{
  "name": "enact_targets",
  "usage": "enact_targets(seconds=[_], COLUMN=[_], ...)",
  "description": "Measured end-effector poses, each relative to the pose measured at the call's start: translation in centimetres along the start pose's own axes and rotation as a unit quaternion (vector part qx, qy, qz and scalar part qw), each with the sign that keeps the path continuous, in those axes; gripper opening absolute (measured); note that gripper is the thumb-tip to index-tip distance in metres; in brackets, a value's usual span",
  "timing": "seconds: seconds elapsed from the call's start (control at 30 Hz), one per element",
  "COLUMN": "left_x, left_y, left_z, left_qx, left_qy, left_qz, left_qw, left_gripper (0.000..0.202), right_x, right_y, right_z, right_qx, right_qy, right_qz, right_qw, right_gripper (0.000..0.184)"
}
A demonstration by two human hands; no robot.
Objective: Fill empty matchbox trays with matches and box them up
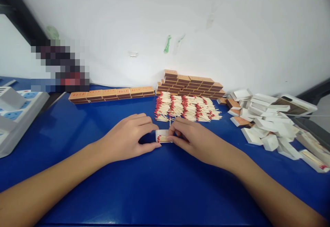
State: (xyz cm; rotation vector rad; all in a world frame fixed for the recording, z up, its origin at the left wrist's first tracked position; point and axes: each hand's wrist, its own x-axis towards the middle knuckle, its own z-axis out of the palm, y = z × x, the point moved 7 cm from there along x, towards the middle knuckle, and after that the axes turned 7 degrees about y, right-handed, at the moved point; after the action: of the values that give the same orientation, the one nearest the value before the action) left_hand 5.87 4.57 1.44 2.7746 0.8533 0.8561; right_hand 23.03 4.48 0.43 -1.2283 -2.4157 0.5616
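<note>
A small white matchbox tray [160, 132] lies on the blue table in front of me, with several red-tipped matches [163, 139] inside, heads to the left. My left hand [131, 134] holds the tray's left end between thumb and fingers. At the right end, the thumb and fingers of my right hand [187, 134] are closed on the matches, hiding their plain ends. Just beyond the tray, a large heap of loose matches [187, 107] is spread in rough rows. A single match sticks out toward my right fingertips from the heap's near edge.
Brown matchboxes [190, 82] are stacked against the white wall behind the heap. A row of matchboxes [110, 93] extends left. Empty white trays [268, 117] are piled at right, near a phone [296, 104] and a filled tray [314, 161]. A power strip [23, 117] stands left.
</note>
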Motion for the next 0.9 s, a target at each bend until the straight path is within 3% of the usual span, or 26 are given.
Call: enact_targets(seconds=[0.2, 0.33, 0.47, 0.67, 0.77, 0.9], left_x=[-0.1, 0.0, -0.1, -0.2, -0.2, -0.2], left_y=[-0.1, -0.1, 0.0, -0.1, -0.1, -0.1], left_z=[0.0, 0.0, -0.1, 0.0, 0.0, 0.0], left_qx=[-0.002, -0.001, 0.000, 0.002, 0.003, 0.003], left_qy=[0.003, -0.002, 0.002, -0.001, -0.001, -0.001], left_qz=[-0.001, -0.003, -0.001, -0.003, -0.005, -0.004], left_qw=[1.000, 1.000, 1.000, 1.000, 1.000, 1.000], left_gripper=[0.025, 0.027, 0.028, 0.028, 0.028, 0.028], right_x=[0.5, 1.1, 1.4, 1.5, 1.5, 1.5], right_y=[0.2, 2.4, 4.1, 4.1, 4.6, 5.5], right_z=[-1.6, -2.7, -2.3, -2.4, -2.7, -2.5], right_qx=[-0.017, -0.048, -0.063, -0.117, -0.141, -0.147], right_qy=[0.056, 0.116, 0.145, 0.209, 0.205, 0.160], right_qz=[-0.017, 0.016, 0.066, 0.087, 0.061, 0.027], right_qw=[0.998, 0.992, 0.985, 0.967, 0.967, 0.976], right_gripper=[0.009, 0.009, 0.015, 0.016, 0.008, 0.014])
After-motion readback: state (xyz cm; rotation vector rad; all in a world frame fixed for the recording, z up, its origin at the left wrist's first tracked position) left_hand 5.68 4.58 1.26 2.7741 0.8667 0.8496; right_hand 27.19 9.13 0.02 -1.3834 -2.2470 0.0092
